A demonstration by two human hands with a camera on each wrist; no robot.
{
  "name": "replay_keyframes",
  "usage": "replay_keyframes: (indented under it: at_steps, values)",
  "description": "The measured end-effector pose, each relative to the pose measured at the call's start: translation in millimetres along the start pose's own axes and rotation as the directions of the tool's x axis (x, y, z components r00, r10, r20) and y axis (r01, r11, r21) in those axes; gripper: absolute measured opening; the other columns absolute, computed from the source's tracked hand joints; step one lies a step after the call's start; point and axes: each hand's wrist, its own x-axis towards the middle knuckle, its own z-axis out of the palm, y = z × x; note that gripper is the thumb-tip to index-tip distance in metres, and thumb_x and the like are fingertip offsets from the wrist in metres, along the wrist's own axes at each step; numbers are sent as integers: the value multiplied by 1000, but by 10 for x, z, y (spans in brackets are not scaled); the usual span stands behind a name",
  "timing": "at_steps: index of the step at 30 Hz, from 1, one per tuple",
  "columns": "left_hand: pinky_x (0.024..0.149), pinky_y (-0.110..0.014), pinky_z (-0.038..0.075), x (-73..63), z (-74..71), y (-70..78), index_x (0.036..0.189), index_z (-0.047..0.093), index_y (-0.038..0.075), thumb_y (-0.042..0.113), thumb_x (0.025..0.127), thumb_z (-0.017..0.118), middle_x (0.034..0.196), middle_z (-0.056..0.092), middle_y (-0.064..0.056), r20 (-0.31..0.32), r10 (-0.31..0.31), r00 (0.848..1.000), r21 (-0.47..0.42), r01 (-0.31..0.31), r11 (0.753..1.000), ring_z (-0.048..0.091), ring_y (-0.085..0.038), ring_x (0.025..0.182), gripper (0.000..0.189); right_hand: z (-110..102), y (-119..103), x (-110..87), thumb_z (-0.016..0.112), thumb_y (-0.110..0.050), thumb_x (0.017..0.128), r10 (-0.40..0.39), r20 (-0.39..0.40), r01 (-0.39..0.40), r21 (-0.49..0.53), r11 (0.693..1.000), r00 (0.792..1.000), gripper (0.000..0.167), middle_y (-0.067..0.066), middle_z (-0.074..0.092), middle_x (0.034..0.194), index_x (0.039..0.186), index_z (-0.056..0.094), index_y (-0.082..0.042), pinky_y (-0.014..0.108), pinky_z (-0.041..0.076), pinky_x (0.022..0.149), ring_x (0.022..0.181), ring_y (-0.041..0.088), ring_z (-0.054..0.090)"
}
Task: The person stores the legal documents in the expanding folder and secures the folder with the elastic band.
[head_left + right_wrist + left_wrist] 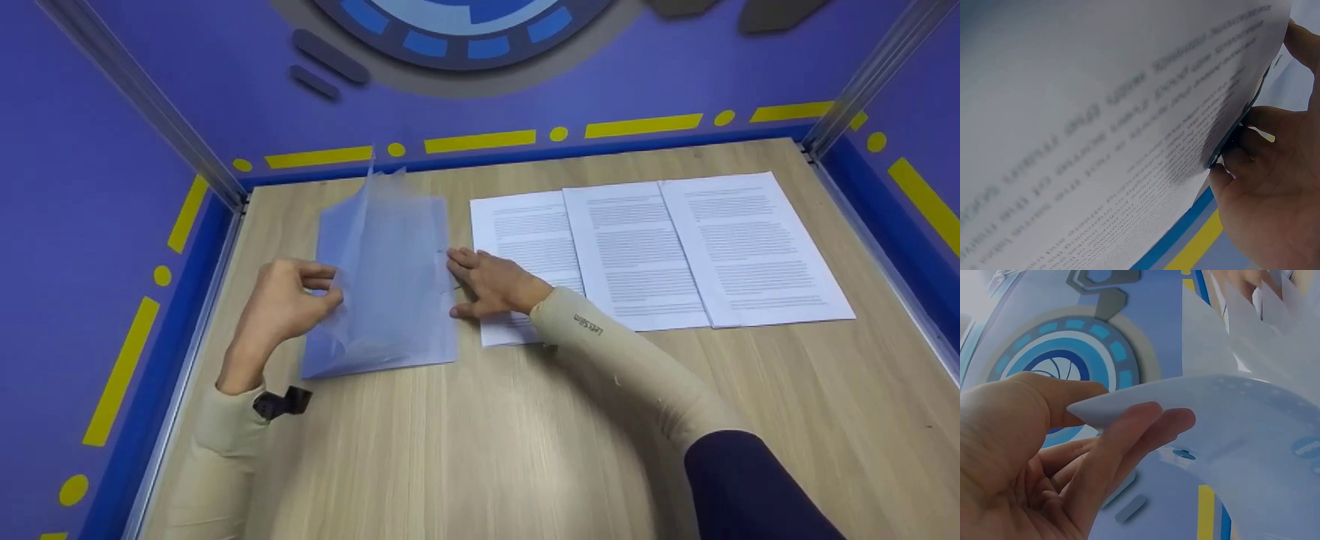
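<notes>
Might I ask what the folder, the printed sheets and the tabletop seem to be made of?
Folder: probably thin, smooth plastic, since its raised leaves look translucent and curve.
Printed sheets: white, matte-looking paper, judging by their thin edges and lines of dark text.
Tabletop: wood or printed laminate, slightly satiny; pale grain shows, but the core is hidden.

- My head view looks forward and down from above the table (450,450), far enough back to take in left hand (277,307), right hand (496,285) and wall (637,90).
- I get the left wrist view from close by that hand, facing along the plastic folder (1247,433) toward the round emblem (1053,368), rolled sideways; the head view shares all three, the emblem cut off.
- My right wrist view sits very near a printed page (1106,124), the right hand at its right edge; the head view shares both.
</notes>
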Motion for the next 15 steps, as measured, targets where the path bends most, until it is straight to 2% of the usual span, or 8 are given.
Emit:
replay_keyframes:
  at_steps: [5,11,15]
  values:
    - [78,-42,63,-22,-44,3,127,75,-6,8,95,69,124,75,-27,-24,-4,1000,8,4,1000,76,-40,109,36,-5,-4,-11,58,-63,102,-6,-1,6,14,1000,1000,99,17,15,179,169,22,0,44,18,134,166,33,16]
    - [82,-50,65,-14,10,7,126,75,-7,7,95,69,125,75,-26,-28,13,1000,-4,-13,1000,76,-40,111,35,-16,-8,-24,58,-63,102,14,18,-15,43,999,1000,98,15,12,180,170,21,-2,45,15,135,166,32,13]
    - [84,-50,65,-7,45,-4,127,75,-8,6,95,69,126,75,-26,-25,30,999,-11,-31,999,76,-40,112,35,-23,-28,-13,59,-62,102,24,31,-26,80,996,999,98,13,11,180,171,20,-4,43,13,135,167,31,12]
